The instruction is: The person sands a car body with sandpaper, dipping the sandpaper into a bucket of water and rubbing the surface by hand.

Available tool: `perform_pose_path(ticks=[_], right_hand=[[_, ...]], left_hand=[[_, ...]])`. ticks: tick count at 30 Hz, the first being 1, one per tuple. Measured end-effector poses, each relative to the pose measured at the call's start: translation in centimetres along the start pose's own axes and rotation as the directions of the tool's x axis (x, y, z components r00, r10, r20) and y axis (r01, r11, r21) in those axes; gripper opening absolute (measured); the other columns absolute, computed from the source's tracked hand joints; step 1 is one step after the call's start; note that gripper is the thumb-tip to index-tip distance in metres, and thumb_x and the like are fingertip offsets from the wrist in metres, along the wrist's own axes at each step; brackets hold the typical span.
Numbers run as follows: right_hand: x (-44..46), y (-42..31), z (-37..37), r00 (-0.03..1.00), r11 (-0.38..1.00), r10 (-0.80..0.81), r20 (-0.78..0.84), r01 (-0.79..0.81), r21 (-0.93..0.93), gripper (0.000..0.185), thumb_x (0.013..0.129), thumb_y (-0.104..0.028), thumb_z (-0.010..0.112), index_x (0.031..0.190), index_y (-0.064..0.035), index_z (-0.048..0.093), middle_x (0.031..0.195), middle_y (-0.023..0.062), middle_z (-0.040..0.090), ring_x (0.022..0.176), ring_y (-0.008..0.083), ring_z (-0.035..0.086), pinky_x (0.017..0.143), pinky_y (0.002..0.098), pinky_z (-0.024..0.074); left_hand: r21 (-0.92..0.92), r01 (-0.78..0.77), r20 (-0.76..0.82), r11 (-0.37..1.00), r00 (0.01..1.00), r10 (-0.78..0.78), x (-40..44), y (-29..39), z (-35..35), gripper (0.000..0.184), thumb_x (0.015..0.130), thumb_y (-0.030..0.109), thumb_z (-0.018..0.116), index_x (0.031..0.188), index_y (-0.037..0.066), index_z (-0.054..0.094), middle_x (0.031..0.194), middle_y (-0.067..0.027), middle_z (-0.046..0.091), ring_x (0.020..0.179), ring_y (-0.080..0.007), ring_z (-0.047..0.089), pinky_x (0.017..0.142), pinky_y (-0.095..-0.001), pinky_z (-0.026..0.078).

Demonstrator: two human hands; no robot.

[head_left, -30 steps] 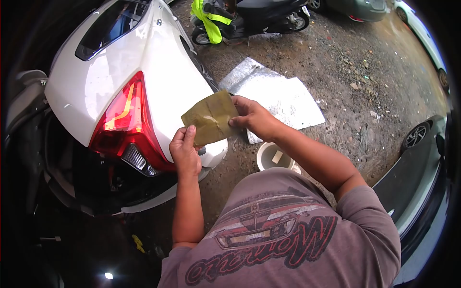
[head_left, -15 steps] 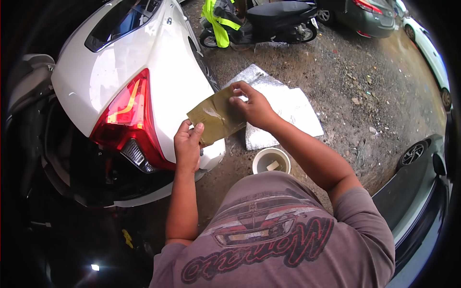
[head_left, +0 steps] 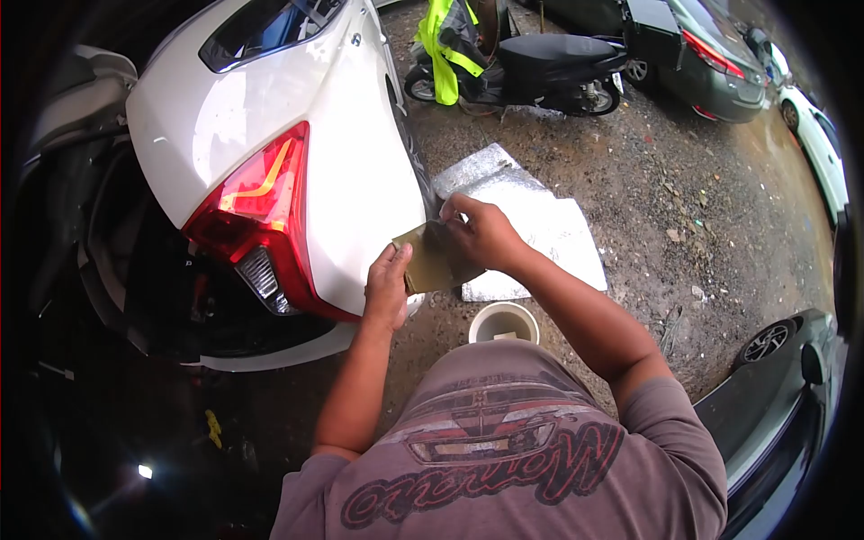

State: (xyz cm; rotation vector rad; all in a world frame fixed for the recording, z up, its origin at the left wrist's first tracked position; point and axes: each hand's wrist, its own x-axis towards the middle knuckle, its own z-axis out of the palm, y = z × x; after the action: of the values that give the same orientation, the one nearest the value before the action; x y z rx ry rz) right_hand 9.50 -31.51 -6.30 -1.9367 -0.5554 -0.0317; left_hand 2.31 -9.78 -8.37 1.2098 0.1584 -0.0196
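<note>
Between my two hands is a brownish-olive sheet of sandpaper, darker towards its far end. My left hand pinches its near left edge, thumb on top. At the far right end, the fingers of my right hand are closed on the sheet and hide part of it. Just left of my hands is the rear corner of a white car with a red tail light. A pale bucket with a light-coloured block inside stands on the ground below my hands.
Silvery foil-like sheets lie on the gravel beyond my hands. A black scooter with a yellow-green jacket is parked farther back. Grey cars stand at the back right and lower right.
The sandpaper is lower and looks shorter, bent or folded between my hands. My left hand has moved right, closer to my right hand. The whole view has shifted slightly.
</note>
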Motion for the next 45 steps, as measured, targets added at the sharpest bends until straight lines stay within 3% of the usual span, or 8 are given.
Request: perform_pose_path(ticks=[9, 14, 21, 24, 26, 33, 35, 45], right_hand=[[-1.3, 4.1, 1.1, 0.956, 0.952, 0.251, -0.152, -0.215, 0.218, 0.02, 0.101, -0.02, 0.068, 0.108, -0.0013, 0.068, 0.096, 0.0175, 0.075, 0.089, 0.0276, 0.073, 0.082, 0.0426, 0.0561], [-1.3, 7.2, 1.1, 0.854, 0.712, 0.517, 0.051, -0.463, 0.528, 0.019, 0.101, -0.022, 0.07, 0.105, -0.0036, 0.069, 0.092, 0.0085, 0.072, 0.083, 0.0192, 0.069, 0.073, 0.0373, 0.055], [-3.8, 4.8, -1.8, 0.818, 0.525, 0.501, 0.281, -0.546, 0.653, 0.015, 0.103, -0.021, 0.069, 0.103, -0.0058, 0.07, 0.086, 0.0033, 0.067, 0.082, 0.0143, 0.065, 0.073, 0.0329, 0.0545], [-4.2, 6.1, -1.4, 0.914, 0.633, 0.387, 0.121, -0.359, 0.686, 0.012, 0.104, -0.018, 0.067, 0.104, -0.0059, 0.071, 0.091, 0.0048, 0.07, 0.086, 0.0146, 0.068, 0.076, 0.0329, 0.0551], [-4.2, 6.3, -1.6, 0.972, 0.88, 0.227, -0.066, -0.175, 0.442, 0.01, 0.103, -0.014, 0.066, 0.106, -0.0055, 0.071, 0.097, 0.0062, 0.074, 0.091, 0.0162, 0.07, 0.082, 0.0348, 0.0564], [-4.3, 5.1, -2.9, 0.997, 0.942, 0.02, -0.075, 0.007, 0.335, 0.013, 0.097, -0.005, 0.068, 0.11, -0.0035, 0.071, 0.102, 0.0125, 0.075, 0.096, 0.0243, 0.073, 0.089, 0.04, 0.0567], [-4.4, 4.5, -3.4, 0.982, 0.961, -0.159, -0.097, 0.177, 0.214, 0.014, 0.095, -0.004, 0.069, 0.109, -0.0045, 0.071, 0.102, 0.016, 0.074, 0.098, 0.0315, 0.074, 0.088, 0.0408, 0.0568], [-4.2, 5.0, -5.5, 0.98, 0.961, -0.155, -0.125, 0.179, 0.211, 0.013, 0.093, -0.007, 0.072, 0.106, -0.0061, 0.073, 0.1, 0.0162, 0.072, 0.096, 0.036, 0.073, 0.084, 0.0425, 0.0575]], left_hand=[[0.021, -0.046, -0.186, 0.999, 0.981, 0.05, 1.0, -2.3, 0.4, 0.024, 0.109, 0.012, 0.063, 0.125, -0.005, 0.069, 0.114, -0.0129, 0.076, 0.1, -0.0225, 0.075, 0.091, -0.0379, 0.063], [-0.007, -0.006, -0.175, 1.0, 0.985, 0.005, 0.3, -2.9, 1.5, 0.022, 0.109, 0.012, 0.064, 0.122, -0.004, 0.07, 0.113, -0.0132, 0.076, 0.098, -0.0235, 0.076, 0.09, -0.0386, 0.064], [0.004, -0.008, -0.099, 1.0, 0.995, 0.008, -0.6, -2.9, 2.6, 0.031, 0.104, 0.0, 0.062, 0.136, 0.0, 0.062, 0.115, -0.013, 0.074, 0.099, -0.0208, 0.074, 0.089, -0.0366, 0.063], [0.071, -0.012, -0.084, 0.997, 0.996, 0.018, -1.5, -2.0, 4.1, 0.04, 0.103, -0.004, 0.062, 0.142, 0.003, 0.058, 0.116, -0.0139, 0.073, 0.1, -0.0202, 0.073, 0.09, -0.0364, 0.063], [0.111, -0.005, -0.061, 0.994, 0.998, 0.011, -1.7, -2.0, 4.3, 0.042, 0.102, -0.004, 0.062, 0.143, 0.004, 0.057, 0.116, -0.0141, 0.073, 0.1, -0.0194, 0.073, 0.09, -0.0358, 0.063], [0.254, 0.15, 0.142, 0.955, 0.971, -0.19, -1.1, -0.7, 4.7, 0.044, 0.104, 0.0, 0.062, 0.147, 0.003, 0.057, 0.114, -0.011, 0.074, 0.099, -0.016, 0.073, 0.09, -0.0336, 0.062], [0.264, 0.145, 0.18, 0.954, 0.964, -0.196, -1.1, -0.5, 5.4, 0.041, 0.105, 0.001, 0.063, 0.145, 0.002, 0.06, 0.11, -0.0094, 0.076, 0.096, -0.0139, 0.073, 0.086, -0.0304, 0.061], [0.292, 0.206, 0.112, 0.934, 0.962, -0.247, -0.1, -1.5, 6.8, 0.013, 0.106, 0.011, 0.069, 0.111, 0.0, 0.072, 0.099, -0.0061, 0.076, 0.085, -0.0139, 0.074, 0.08, -0.0293, 0.061]])
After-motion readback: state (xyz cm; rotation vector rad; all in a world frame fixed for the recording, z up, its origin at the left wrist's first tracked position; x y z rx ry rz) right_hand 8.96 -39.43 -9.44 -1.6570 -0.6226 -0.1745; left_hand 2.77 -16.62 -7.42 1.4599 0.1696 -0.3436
